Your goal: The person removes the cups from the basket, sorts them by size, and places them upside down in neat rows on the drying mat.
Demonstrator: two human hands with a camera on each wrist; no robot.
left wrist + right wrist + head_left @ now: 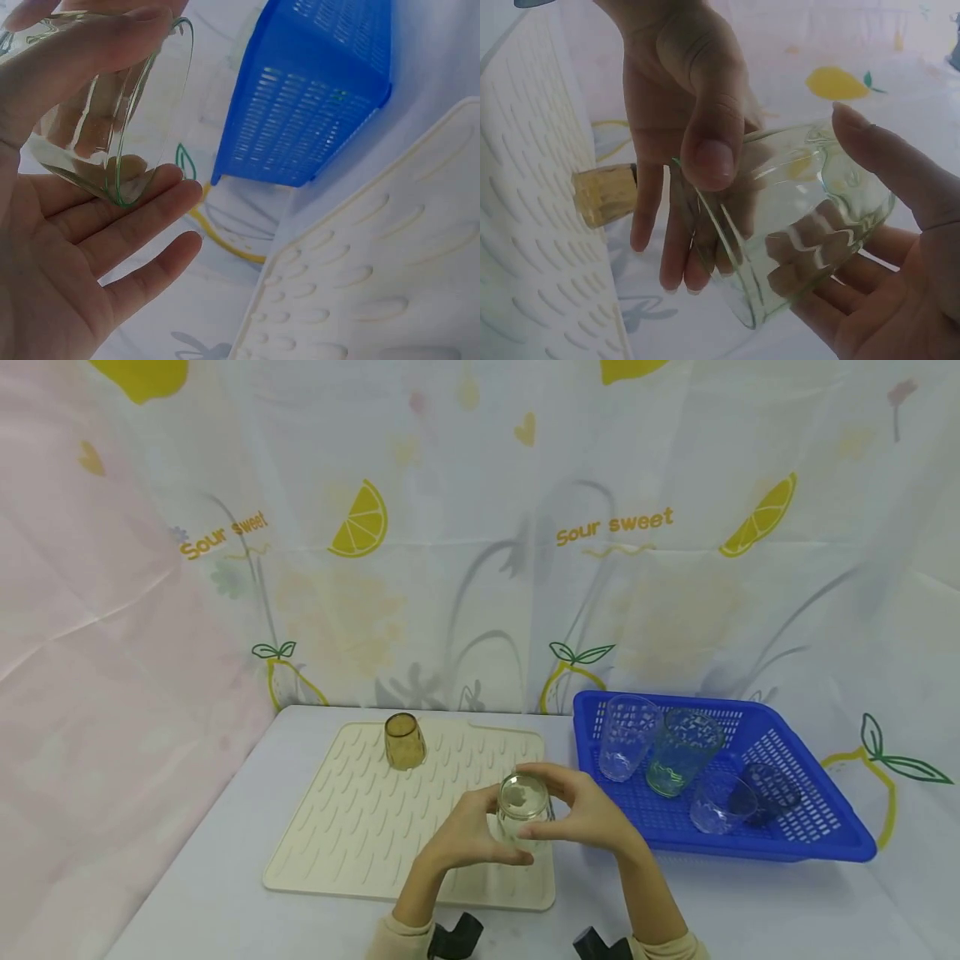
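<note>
A clear drinking glass with a faint green tint [522, 810] is held between both hands above the right part of a cream ribbed drying mat [352, 827]. My right hand [585, 810] grips it around the base end, thumb on one side and fingers on the other. My left hand [472, 831] holds the rim end; its thumb [714, 154] overlaps the rim while the other fingers [142, 225] extend fairly straight behind the glass. In the head view the glass's base faces up. An amber glass [405, 742] stands at the mat's back edge.
A blue perforated basket [817, 835] sits at the right, just past the mat. Inside are a tall clear glass [626, 739], a greenish glass [678, 760], a short clear glass [716, 806] and a dark glass [772, 789]. A printed curtain [465, 610] hangs behind the table.
</note>
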